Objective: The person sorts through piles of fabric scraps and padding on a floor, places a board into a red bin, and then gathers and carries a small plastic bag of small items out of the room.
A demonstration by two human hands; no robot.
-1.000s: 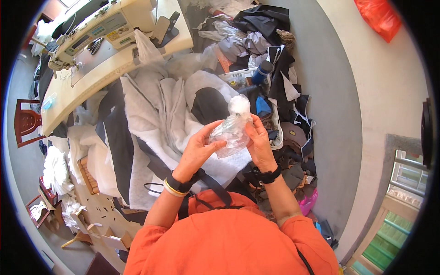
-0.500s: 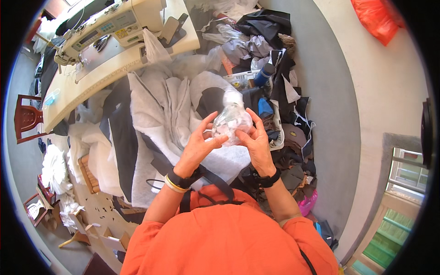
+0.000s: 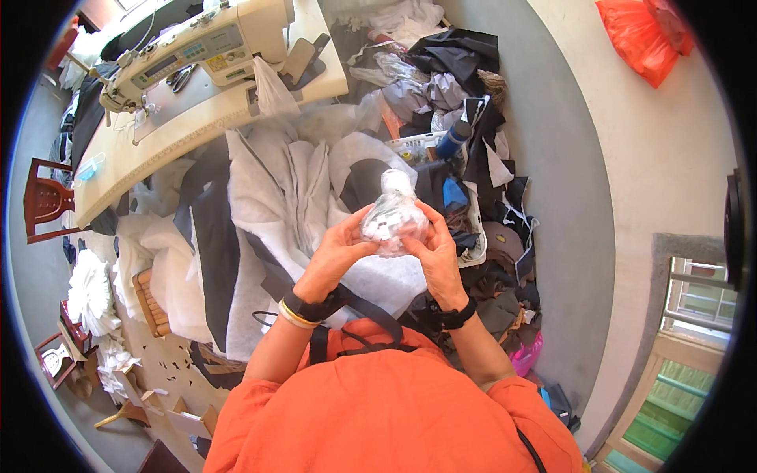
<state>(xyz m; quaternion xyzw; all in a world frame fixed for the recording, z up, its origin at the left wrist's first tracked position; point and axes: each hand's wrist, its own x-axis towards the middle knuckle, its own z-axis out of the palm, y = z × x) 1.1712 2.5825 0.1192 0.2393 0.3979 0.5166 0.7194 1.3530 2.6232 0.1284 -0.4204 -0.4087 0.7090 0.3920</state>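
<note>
Between my two hands is a small clear plastic bag (image 3: 392,223) with small white pieces inside and a gathered white top. My left hand (image 3: 344,243) grips its left side, fingers behind and thumb in front. On the right side my right hand (image 3: 436,251) holds it the same way. Below the bag, white padded fabric (image 3: 288,177) with dark strips spreads over my lap and up to the sewing table. What the white pieces are is too small to tell.
A sewing machine (image 3: 213,51) stands on a pale table (image 3: 193,116) at the far left, with a phone on a stand (image 3: 304,61). To the right, a white basket (image 3: 479,251) holds a blue bottle (image 3: 453,139). Fabric scraps (image 3: 505,296) heap around it; a red bag (image 3: 643,39) lies farther right.
The bag has tipped slightly, and its white top now stands up more plainly. Both hands have shifted a little, still around it. My head view has moved slightly.
</note>
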